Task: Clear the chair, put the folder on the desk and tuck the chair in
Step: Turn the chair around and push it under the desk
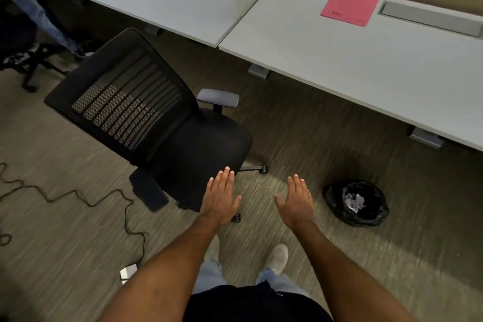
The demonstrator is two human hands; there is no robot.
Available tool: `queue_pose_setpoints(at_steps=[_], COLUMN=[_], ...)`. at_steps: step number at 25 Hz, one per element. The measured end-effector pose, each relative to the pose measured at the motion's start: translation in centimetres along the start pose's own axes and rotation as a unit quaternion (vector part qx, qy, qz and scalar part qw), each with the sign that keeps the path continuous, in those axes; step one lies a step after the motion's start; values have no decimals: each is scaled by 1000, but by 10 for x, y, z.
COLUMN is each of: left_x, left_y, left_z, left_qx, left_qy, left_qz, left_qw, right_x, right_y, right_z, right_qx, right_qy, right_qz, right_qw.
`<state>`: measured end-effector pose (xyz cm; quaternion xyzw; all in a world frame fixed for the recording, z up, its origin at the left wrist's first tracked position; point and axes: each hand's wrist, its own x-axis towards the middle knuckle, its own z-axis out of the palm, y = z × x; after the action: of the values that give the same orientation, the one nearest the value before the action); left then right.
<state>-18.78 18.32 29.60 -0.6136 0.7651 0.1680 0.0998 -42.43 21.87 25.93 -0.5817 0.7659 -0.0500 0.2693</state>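
Folder: The pink folder (351,4) lies flat on the right desk (339,60), near the back wall. That part of the job looks done.
Chair seat: The black chair (167,123) has nothing on its seat. It looks cleared.
Chair place: The chair stands out on the carpet, well apart from the desk and turned sideways. It is not tucked in yet.
Left hand: The left hand (220,200) is flat, palm down, fingers stretched out and close together. It holds nothing. It hangs just by the front edge of the seat; whether it touches is hard to tell.
Right hand: The right hand (296,201) is flat and empty too, over bare carpet beside the chair.
Nearby: A small bin (356,202) with a black bag sits on the floor to the right.
Left to do: The chair probably needs a turn and a push under the desk.
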Motion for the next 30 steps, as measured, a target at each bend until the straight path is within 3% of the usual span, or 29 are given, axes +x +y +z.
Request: queue_pose_setpoints(at_steps=[9, 17, 22, 30], left_x=[6, 29, 37, 39], left_y=[-117, -277, -354, -412], left_z=[-7, -35, -61, -104], left_qx=[-12, -9, -20, -34], left_qy=[16, 27, 53, 147], left_qz=[4, 46, 28, -25], left_qw=[1000, 999, 998, 988], right_x=[13, 22, 23, 43], right_y=[-100, -241, -327, -402], right_z=[37, 100, 113, 108], right_qx=[-23, 12, 19, 35], right_qy=[18, 48, 48, 65], right_qz=[5, 51, 18, -53], right_qw=[1000, 997, 999, 996])
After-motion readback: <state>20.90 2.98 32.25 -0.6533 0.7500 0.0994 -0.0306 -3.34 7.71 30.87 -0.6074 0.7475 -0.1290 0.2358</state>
